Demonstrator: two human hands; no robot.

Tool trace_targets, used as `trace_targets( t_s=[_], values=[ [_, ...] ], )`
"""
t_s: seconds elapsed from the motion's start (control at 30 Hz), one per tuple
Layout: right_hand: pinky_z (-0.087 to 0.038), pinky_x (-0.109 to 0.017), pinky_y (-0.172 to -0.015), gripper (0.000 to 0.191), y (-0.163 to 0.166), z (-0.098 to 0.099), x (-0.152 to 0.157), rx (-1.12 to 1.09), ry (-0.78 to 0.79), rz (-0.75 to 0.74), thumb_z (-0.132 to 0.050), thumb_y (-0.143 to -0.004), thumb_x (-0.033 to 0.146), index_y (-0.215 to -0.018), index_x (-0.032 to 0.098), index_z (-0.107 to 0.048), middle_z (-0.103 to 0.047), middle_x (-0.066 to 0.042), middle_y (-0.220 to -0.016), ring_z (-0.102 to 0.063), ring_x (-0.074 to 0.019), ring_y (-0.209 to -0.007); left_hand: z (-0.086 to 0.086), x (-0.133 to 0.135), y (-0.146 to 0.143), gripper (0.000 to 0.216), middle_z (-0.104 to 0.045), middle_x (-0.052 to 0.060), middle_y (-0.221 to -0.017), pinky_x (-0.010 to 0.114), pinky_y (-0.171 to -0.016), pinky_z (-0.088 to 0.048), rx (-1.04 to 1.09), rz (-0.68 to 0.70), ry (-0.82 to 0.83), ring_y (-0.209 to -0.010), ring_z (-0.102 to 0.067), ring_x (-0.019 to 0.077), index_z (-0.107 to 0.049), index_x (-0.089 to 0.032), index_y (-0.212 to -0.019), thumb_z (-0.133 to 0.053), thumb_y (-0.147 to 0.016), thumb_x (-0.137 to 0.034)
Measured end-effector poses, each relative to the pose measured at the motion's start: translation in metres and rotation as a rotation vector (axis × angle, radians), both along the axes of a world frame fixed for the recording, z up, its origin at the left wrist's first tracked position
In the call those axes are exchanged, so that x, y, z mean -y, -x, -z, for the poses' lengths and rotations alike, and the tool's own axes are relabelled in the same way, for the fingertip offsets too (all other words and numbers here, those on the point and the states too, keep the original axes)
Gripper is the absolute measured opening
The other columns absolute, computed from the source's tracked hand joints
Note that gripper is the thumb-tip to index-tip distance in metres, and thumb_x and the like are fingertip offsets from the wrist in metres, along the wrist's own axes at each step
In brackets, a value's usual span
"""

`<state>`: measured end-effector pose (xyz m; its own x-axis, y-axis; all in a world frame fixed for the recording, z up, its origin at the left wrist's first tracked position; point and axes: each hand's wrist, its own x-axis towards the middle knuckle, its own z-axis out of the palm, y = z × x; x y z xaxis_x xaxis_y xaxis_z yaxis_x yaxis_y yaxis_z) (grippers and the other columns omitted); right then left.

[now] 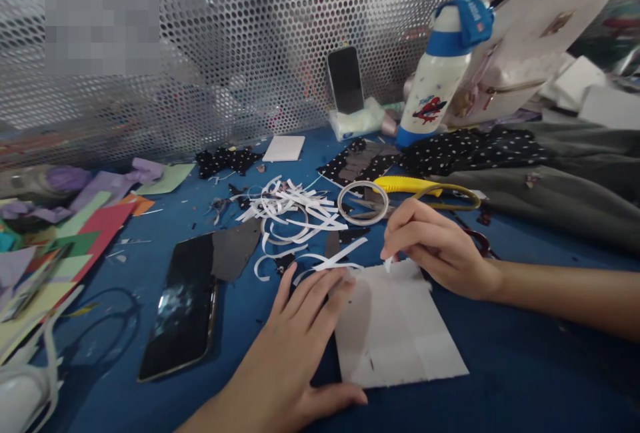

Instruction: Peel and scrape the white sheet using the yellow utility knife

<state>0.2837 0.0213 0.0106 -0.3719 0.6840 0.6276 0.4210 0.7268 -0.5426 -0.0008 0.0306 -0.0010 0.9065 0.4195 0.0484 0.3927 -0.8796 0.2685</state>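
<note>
My left grip point(300, 333) is open, flat on the white sheet point(400, 339) on the blue tabletop point(500, 386) before me. My right grip point(435, 246) pinches a small white strip point(388, 261) at the sheet's top edge. Likely light, floppy, tearable; hold near the edges.

Matt white paper sheet point(400, 326) under the left hand point(295, 346), smooth but creased along its folds. The right hand point(435, 246) pinches a paper scrap point(387, 262), same dull white. Mid-worktop, a heap of curled paper strips point(290, 213), thin and matt. Beside them a tape ring point(363, 202), clear and glossy. Towards the left edge a phone point(183, 306), black glass, mirror-shiny, and flat coloured card point(100, 226), matt. The worktop point(500, 379) itself reads matt blue. Along the far edge: perforated metal screen point(250, 33), bright sheen; plastic bottle point(435, 86), smooth; black dotted cloth point(470, 146), soft.
</note>
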Motion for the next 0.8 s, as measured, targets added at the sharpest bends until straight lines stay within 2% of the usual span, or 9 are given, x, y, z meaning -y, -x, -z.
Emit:
trace_targets(
  t_s=[0.33,0.63,0.8],
  values=[
    [-0.055,-0.026,-0.081,0.016,0.0016,-0.0006,-0.0010,0.023,-0.009,-0.050,-0.059,-0.096,0.005,-0.099,0.017,-0.069,-0.066,-0.005,-0.094,-0.065,-0.0136,-0.091,0.0004,-0.0003,-0.0001,0.100,-0.030,0.010,-0.165,0.065,-0.123,-0.010,-0.030,0.010,-0.010,-0.149,-0.032,0.0352,-0.012,-0.023,-0.163,-0.051,-0.088,-0.077],
    [-0.057,-0.027,-0.082,0.018,0.0018,-0.0016,-0.0018,0.016,-0.021,-0.028,-0.057,-0.096,0.005,-0.094,0.018,-0.069,-0.068,-0.006,-0.093,-0.068,-0.0140,-0.090,0.0008,-0.0004,0.0005,0.100,-0.028,0.008,-0.165,0.064,-0.124,-0.006,-0.033,0.009,-0.018,-0.150,-0.028,0.0325,-0.010,-0.024,-0.163,-0.050,-0.089,-0.078],
    [-0.059,-0.025,-0.085,0.028,0.0004,0.0008,-0.0012,-0.025,0.064,-0.146,-0.052,-0.093,-0.004,-0.091,0.018,-0.069,-0.074,-0.008,-0.100,-0.072,-0.0135,-0.095,0.0026,0.0005,0.0013,0.096,-0.029,0.008,-0.165,0.062,-0.125,-0.006,-0.025,0.013,-0.029,-0.150,-0.029,0.0315,-0.015,-0.023,-0.162,-0.050,-0.090,-0.076]
  ],
)
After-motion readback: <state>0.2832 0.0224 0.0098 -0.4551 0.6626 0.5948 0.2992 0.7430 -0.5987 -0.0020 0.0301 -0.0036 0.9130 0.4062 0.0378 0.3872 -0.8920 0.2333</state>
